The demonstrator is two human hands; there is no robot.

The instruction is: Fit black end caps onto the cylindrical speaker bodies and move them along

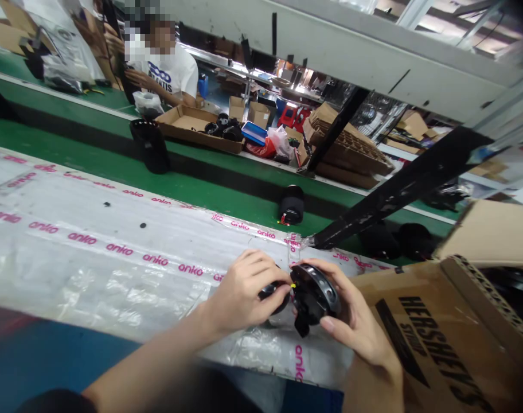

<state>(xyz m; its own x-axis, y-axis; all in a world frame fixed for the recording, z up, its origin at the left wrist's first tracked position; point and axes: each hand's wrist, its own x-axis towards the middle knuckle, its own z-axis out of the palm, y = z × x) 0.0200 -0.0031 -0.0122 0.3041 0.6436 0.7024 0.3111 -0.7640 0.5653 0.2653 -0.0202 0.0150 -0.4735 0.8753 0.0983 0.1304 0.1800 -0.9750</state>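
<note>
My right hand [360, 315] is wrapped round a black round housing [315, 292] with a row of holes along its rim, tilted above the taped work surface [158, 287]. Just left of it, my left hand [248, 287] has its fingers pinched at a tiny yellow piece [293, 285] by the housing's edge. A smaller dark round part [273, 291] shows beneath the left fingers, partly hidden by them. Whether the two black parts are joined cannot be made out.
A cardboard box [416, 321] stands at the right. Black cylinders [292, 205] rest on the green conveyor [218, 189] beyond the surface. A slanted black post [399, 183] rises at the right. Across the conveyor sits a person [175, 74] near an open carton [192, 123].
</note>
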